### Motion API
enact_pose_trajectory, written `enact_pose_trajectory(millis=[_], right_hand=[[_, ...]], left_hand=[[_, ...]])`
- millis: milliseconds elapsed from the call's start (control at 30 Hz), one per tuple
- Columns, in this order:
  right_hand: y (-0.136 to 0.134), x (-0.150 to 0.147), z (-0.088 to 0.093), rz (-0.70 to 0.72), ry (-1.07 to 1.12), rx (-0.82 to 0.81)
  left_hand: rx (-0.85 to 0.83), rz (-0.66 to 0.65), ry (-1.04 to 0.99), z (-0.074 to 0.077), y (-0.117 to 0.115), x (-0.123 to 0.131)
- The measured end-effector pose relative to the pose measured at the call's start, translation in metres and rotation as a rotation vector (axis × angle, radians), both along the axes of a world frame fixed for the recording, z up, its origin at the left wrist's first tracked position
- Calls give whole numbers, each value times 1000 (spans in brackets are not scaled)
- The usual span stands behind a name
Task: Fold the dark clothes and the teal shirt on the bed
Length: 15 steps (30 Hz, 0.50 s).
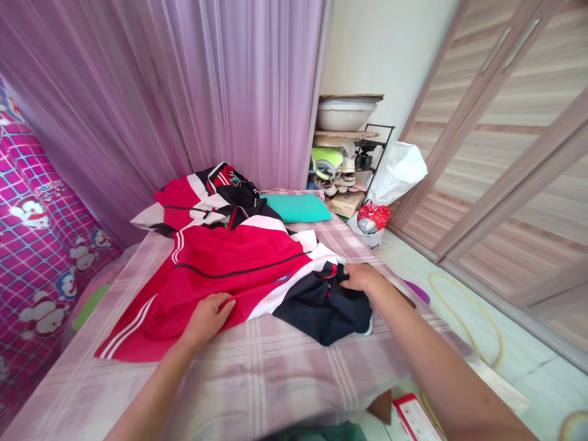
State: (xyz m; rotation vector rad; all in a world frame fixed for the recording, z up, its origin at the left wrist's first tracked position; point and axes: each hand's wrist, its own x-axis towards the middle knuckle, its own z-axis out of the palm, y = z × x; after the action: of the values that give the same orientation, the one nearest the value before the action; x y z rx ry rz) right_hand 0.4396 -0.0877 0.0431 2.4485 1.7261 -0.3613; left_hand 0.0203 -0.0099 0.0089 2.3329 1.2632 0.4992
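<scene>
A red, white and navy jacket [239,251] lies spread on a bed with a pink checked sheet [257,380]. My left hand [211,315] rests on the jacket's lower red edge, its fingers bent over the fabric; whether they pinch it is hard to see. At the collar end, my right hand [361,277] grips the navy part of the jacket, fingertips partly hidden by the cloth. Behind it sits a heap of similar red, white and navy clothes [197,199], beside a folded turquoise cloth [296,208].
Purple curtains [229,79] hang behind the bed. A black rack [381,147] with shoes and a white basin [346,114] stands at the back right, near plastic bags [397,171]. Wooden wardrobe doors [505,147] line the right. A yellow hose [463,321] lies on the floor.
</scene>
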Motion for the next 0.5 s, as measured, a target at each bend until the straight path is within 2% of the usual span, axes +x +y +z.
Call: enact_pose_trajectory(millis=[133,200,267,300,367,400,433,467,500], right_hand=[[-15,-7,11,-68,80,23],[-22,-4,27,-46,135,52],[-27,4,54,-33,218,154],[-26,7,70,-60,293,288],[-15,10,104,-94,297,460],[-4,8,120,-112,276,572],[10,3,133,-120,263,784],[28,-4,142,-93,269,983],[47,-12,148,-35,314,1080]], left_hand=[[-39,11,-72,-3,1,-2],[-66,7,-96,-2,1,-3],[-91,4,-112,-2,1,-3],[-102,6,-116,-1,1,-3],[-119,19,-116,-1,1,-2],[-124,29,-114,0,1,-2],[-127,37,-113,0,1,-2],[-129,41,-111,0,0,-1],[-129,41,-109,1,0,-2]])
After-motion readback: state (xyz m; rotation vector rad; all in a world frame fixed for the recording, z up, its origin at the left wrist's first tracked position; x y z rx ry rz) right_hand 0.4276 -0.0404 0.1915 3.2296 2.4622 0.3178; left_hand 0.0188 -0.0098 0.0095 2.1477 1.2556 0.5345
